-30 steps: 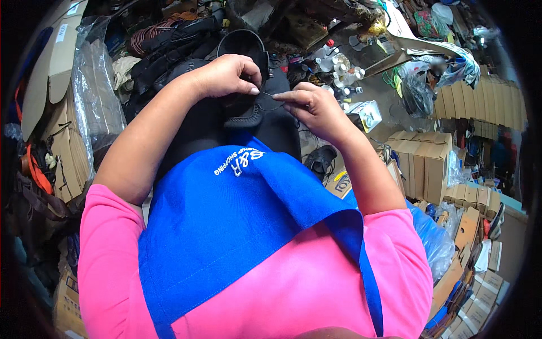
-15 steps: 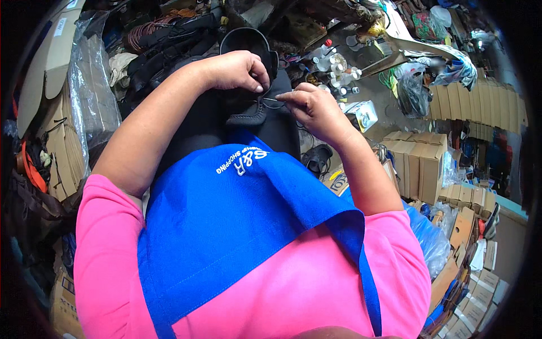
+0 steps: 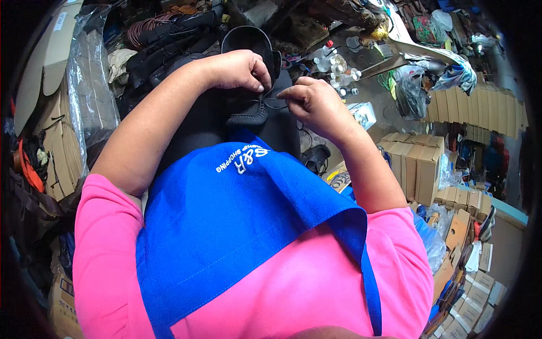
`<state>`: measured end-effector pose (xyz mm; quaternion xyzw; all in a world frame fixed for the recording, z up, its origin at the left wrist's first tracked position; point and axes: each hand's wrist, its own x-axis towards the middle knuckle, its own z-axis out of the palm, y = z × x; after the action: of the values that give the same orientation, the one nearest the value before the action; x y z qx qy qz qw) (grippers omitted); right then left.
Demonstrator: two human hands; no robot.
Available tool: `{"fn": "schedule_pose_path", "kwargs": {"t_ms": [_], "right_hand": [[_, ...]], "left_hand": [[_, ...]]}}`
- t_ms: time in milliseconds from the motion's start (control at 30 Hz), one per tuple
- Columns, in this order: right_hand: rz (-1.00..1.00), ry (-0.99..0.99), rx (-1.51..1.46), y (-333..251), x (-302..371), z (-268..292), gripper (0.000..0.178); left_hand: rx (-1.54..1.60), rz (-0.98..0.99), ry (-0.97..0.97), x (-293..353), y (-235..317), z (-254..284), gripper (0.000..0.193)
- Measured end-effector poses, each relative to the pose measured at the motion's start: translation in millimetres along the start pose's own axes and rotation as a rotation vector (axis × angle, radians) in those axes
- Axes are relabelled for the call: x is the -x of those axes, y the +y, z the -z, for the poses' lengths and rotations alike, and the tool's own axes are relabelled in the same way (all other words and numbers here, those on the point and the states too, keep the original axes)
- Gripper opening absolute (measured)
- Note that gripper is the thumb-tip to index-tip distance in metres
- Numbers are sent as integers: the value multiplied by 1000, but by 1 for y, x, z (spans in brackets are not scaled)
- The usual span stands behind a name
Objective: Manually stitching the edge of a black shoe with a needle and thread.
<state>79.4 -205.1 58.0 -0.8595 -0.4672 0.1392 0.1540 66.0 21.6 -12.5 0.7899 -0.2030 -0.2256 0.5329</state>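
Note:
A black shoe [image 3: 248, 118] with a stitched edge lies across my lap, its rounded, open black part [image 3: 246, 37] rising beyond my hands. My left hand [image 3: 244, 70] is closed, with thumb and forefinger pinched at the shoe's seam. To its right, my right hand [image 3: 314, 104] is closed in a pinch just off the stitched edge. A thin dark thread [image 3: 273, 106] runs from the seam to these fingers. Whether a needle is also held there is too small to tell. A blue apron [image 3: 226, 226] covers my front below the shoe.
Bottles and jars [image 3: 337, 66] stand beyond my right hand. Stacked cardboard boxes [image 3: 415, 164] are at the right, with a black plastic bag [image 3: 413, 96] farther back. Plastic-wrapped cardboard [image 3: 93, 85] leans at the left. Coiled cable and dark items [image 3: 169, 37] are piled at the far left.
My right hand has shifted very slightly right, away from the seam. A shiny thin tool or needle seen at its fingertips no longer shows clearly. My left hand stays at the shoe.

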Motion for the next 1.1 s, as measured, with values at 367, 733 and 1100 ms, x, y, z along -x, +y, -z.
{"fn": "schedule_pose_path", "kwargs": {"t_ms": [367,733,1100], "right_hand": [[-33,-19,23,-5,-3,-1,20],[-135,-115,-368,26,-14,-11,25],[210,-115,150,5,-26,-5,20]], "left_hand": [[-30,-24,10,0,-4,1,22],[-64,-52,13,-1,-5,-1,21],[-75,-29,44,0,-4,-2,22]]}}
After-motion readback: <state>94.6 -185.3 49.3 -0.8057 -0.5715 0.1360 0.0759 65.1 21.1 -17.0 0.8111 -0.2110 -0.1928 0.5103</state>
